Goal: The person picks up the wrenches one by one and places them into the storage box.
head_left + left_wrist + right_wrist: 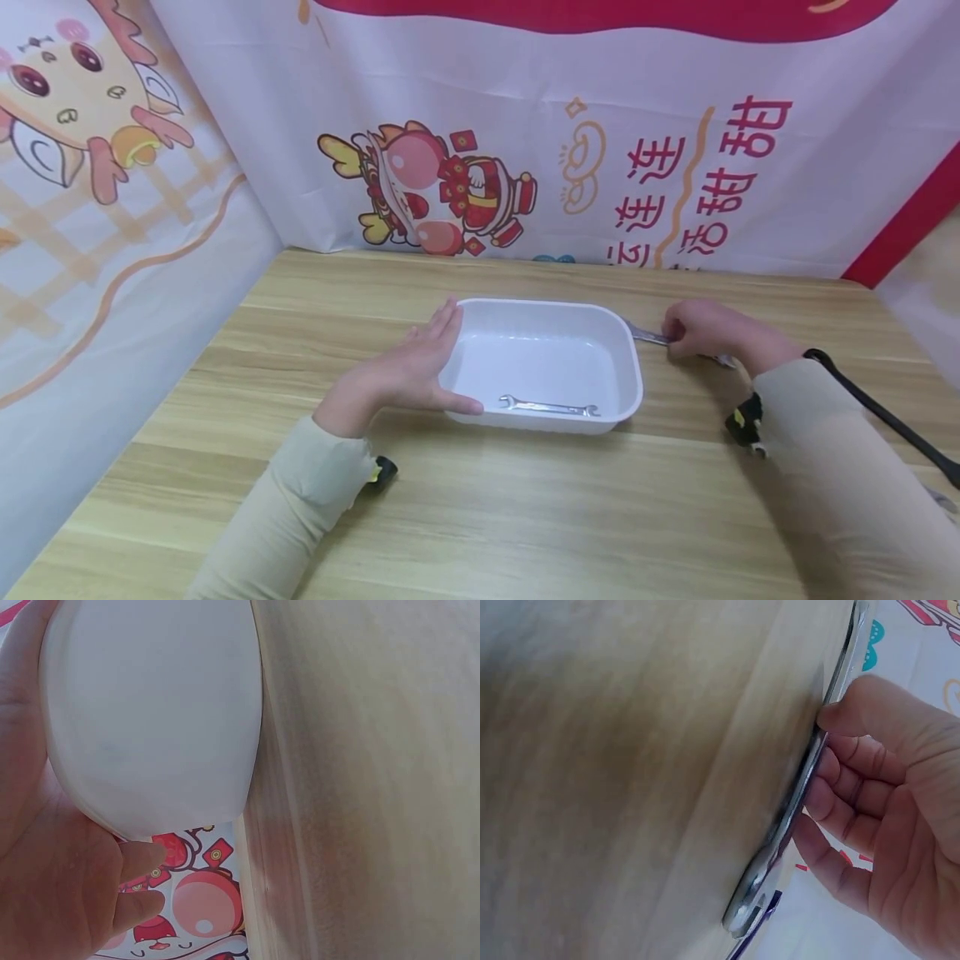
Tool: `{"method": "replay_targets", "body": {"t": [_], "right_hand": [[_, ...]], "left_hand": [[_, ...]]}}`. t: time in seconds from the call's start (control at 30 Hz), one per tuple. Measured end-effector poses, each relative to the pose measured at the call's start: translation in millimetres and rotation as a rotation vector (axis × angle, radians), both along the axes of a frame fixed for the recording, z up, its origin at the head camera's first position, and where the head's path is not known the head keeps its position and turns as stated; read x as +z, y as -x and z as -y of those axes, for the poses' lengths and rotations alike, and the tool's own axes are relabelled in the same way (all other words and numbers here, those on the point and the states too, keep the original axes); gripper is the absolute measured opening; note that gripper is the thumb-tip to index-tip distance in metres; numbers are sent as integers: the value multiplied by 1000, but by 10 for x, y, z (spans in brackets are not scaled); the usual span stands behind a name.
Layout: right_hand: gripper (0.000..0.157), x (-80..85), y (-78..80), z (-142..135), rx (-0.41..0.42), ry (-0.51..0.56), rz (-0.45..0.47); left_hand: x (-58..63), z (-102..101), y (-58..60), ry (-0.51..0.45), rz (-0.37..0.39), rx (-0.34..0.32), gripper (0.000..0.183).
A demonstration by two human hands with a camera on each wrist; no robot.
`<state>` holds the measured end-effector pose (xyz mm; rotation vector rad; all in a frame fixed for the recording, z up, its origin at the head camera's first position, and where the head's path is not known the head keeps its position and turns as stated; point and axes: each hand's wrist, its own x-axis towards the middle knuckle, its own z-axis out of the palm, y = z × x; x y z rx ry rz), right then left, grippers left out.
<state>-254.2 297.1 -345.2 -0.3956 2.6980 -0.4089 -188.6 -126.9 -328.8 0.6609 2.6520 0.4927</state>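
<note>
A white plastic tray [540, 313] sits on the wooden table, with a small double open-ended wrench [551, 407] lying inside along its front wall. My left hand [408, 367] spans the tray's left end, thumb along the front rim and straight fingers at the back corner. In the left wrist view, the tray's pale side [154, 712] rests against the palm side of that hand. To the right of the tray, my right hand [705, 333] pinches a larger silver wrench [801, 776] by its shank between thumb and fingers. One wrench end lies close to the tray's right wall.
A long black tool [885, 417] lies at the right, beside my right forearm. The end of a silver metal piece [941, 500] shows at the right edge. Printed cloth [480, 75] hangs behind the table, and another printed sheet [187, 275] stands at the left.
</note>
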Motion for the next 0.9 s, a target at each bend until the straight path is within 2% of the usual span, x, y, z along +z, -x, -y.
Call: {"method": "replay_targets", "body": {"t": [0.2, 0.33, 0.9], "right_hand": [[17, 10, 25, 16, 23, -30, 50], [16, 33, 11, 12, 47, -33, 45], [5, 15, -91, -126, 104, 80, 10]], "left_hand": [[-9, -7, -9, -2, -4, 6, 140], [-8, -5, -6, -4, -5, 6, 139], [15, -15, -15, -4, 3, 5, 140]]}}
